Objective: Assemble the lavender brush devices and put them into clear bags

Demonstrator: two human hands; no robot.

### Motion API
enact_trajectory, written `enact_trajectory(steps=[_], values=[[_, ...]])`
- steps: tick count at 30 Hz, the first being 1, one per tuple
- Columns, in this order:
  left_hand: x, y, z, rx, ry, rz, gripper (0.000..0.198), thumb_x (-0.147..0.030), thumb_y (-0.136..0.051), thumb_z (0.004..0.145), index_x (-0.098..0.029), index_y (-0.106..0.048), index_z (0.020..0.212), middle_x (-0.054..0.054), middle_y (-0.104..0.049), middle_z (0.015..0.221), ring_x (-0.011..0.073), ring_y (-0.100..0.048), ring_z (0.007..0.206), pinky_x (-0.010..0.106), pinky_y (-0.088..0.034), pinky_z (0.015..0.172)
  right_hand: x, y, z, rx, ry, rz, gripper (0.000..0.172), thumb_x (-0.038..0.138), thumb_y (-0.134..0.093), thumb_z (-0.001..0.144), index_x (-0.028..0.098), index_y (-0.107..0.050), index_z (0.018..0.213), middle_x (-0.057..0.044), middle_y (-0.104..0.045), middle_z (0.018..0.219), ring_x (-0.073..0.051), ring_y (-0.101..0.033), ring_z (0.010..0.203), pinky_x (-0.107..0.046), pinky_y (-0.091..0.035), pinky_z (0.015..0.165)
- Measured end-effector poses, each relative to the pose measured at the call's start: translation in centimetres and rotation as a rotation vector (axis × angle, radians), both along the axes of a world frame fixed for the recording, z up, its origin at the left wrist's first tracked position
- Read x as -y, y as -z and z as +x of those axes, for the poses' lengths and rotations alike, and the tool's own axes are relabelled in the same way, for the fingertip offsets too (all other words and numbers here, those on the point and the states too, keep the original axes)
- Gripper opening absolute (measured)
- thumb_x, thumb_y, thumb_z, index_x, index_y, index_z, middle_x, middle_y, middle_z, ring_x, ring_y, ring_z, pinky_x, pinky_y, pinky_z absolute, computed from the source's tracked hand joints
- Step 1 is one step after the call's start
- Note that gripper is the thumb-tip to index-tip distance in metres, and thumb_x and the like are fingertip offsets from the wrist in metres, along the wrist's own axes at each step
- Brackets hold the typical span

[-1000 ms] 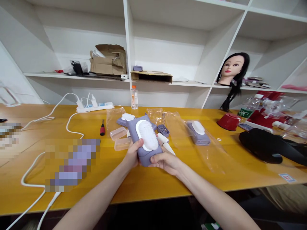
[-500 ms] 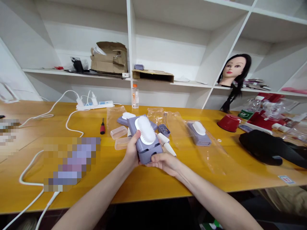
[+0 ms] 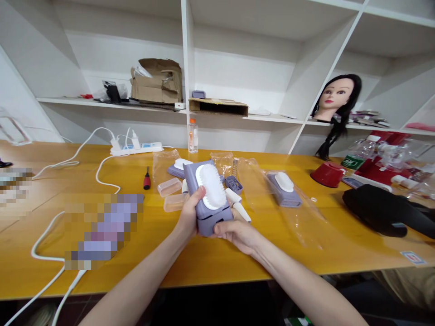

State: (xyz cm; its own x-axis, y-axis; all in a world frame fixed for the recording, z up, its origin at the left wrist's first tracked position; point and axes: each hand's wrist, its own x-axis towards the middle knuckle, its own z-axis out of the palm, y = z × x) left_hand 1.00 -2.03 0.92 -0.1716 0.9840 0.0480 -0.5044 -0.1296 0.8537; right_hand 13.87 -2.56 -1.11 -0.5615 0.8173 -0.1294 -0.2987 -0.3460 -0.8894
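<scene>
Lilac bristle brush [image 3: 210, 197] clasped, left hand [image 3: 189, 215] fingers curled round its edge, right hand [image 3: 236, 234] fingers cupped underneath; I'd flag a drop if that shallow lower grip slips.

I'm in a workshop. A screwdriver [image 3: 147, 179] and power strip [image 3: 136, 148] lie on the yellow workbench [image 3: 217, 267], with white shelves [image 3: 244, 68] behind it.

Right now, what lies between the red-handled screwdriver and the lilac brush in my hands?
The head view shows a clear plastic box and another between the screwdriver and the lilac brush.
</scene>
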Motion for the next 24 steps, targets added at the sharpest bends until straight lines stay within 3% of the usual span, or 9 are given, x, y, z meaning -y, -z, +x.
enact_trajectory(steps=[6,12,15,18,24], values=[[0.19,0.04,-0.08,0.102,0.101,-0.061,0.041,-0.046,-0.068,0.057,-0.016,-0.064,0.085,0.006,-0.070,0.076,0.0291,-0.066,0.077,0.038,-0.053,0.068,0.16,-0.15,0.19,-0.003,-0.009,0.003,0.035,0.011,-0.077,0.049,0.015,-0.068,0.083,0.001,-0.066,0.069,-0.010,-0.060,0.062,-0.024,-0.049,0.064],[-0.24,-0.52,-0.11,0.227,0.225,-0.192,0.040,-0.048,-0.062,0.063,-0.013,-0.065,0.083,0.010,-0.071,0.075,0.0292,-0.067,0.075,0.039,-0.054,0.069,-0.10,0.17,0.12,-0.008,-0.019,-0.001,0.035,0.013,-0.078,0.049,0.014,-0.066,0.082,0.001,-0.065,0.069,-0.010,-0.059,0.062,-0.024,-0.048,0.065],[-0.42,-0.30,-0.13,0.232,0.179,-0.170,0.039,-0.045,-0.063,0.064,-0.012,-0.064,0.085,0.010,-0.071,0.075,0.0282,-0.067,0.076,0.038,-0.054,0.069,-0.42,0.48,0.06,-0.031,-0.016,0.001,0.029,0.015,-0.078,0.050,0.014,-0.065,0.076,0.001,-0.064,0.067,-0.010,-0.059,0.061,-0.025,-0.048,0.065],[-0.56,0.11,-0.13,0.202,0.125,-0.121,0.041,-0.044,-0.067,0.060,-0.012,-0.063,0.086,0.009,-0.071,0.074,0.0285,-0.067,0.077,0.037,-0.054,0.069,-0.54,0.40,0.00,-0.035,0.009,-0.007,0.034,0.016,-0.078,0.051,0.016,-0.064,0.082,0.002,-0.065,0.069,-0.011,-0.061,0.061,-0.026,-0.049,0.066],[-0.52,0.33,-0.09,0.226,0.227,0.014,0.048,-0.045,-0.071,0.055,-0.012,-0.063,0.089,0.011,-0.071,0.083,0.0314,-0.065,0.089,0.039,-0.053,0.076,-0.24,-0.19,-0.01,-0.015,0.079,0.021,0.036,0.014,-0.077,0.050,0.017,-0.064,0.084,0.003,-0.063,0.070,-0.009,-0.057,0.063,-0.023,-0.047,0.062]])
